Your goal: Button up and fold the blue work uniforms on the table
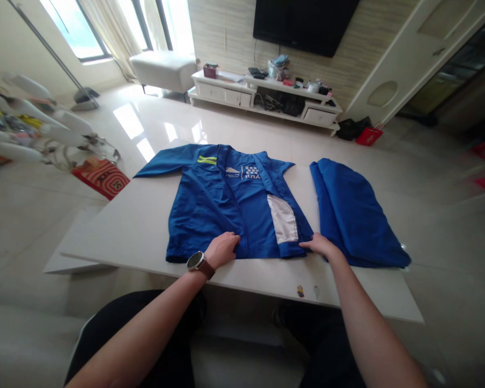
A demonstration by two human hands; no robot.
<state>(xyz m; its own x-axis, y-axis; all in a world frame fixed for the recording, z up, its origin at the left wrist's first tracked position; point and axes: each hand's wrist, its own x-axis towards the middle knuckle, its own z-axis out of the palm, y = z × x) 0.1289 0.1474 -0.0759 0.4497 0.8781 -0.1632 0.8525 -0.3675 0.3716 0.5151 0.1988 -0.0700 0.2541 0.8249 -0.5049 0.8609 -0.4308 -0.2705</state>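
Observation:
A blue jacket lies spread on the white table, its collar away from me and its front partly open. Inside, a white pocket lining and mirrored white lettering show. My left hand, with a watch on the wrist, has its fingers closed on the jacket's front edge near the hem. At the hem's right corner, my right hand pinches the cloth of the other front panel. A folded blue garment lies on the table just right of the jacket.
Two small stickers or charms, a yellow figure and a pale one, are by the table's near edge. Beyond the table stand a low TV cabinet and a padded bench. A red bag is at left.

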